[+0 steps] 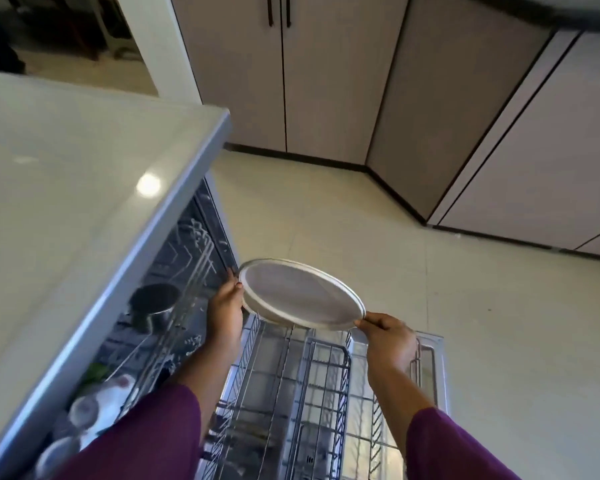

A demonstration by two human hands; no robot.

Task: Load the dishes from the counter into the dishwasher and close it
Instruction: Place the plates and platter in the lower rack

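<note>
Cream tiled floor [361, 220] spreads out beyond the dishwasher [201, 244], and beige cabinets [326, 81] with dark handles stand well past it. A pale, glossy counter [66, 168] sits right on top of the dishwasher. The wire lower rack [291, 393] is out over the dropped door [430, 362]. Inside, up under the counter, sit a dark pot [153, 303] and white dishes [113, 393]. The round steel plate [298, 296] hangs tilted above the rack, with the left hand [226, 306] curled round its left rim and the right hand [388, 337] pinching the right rim.
</note>
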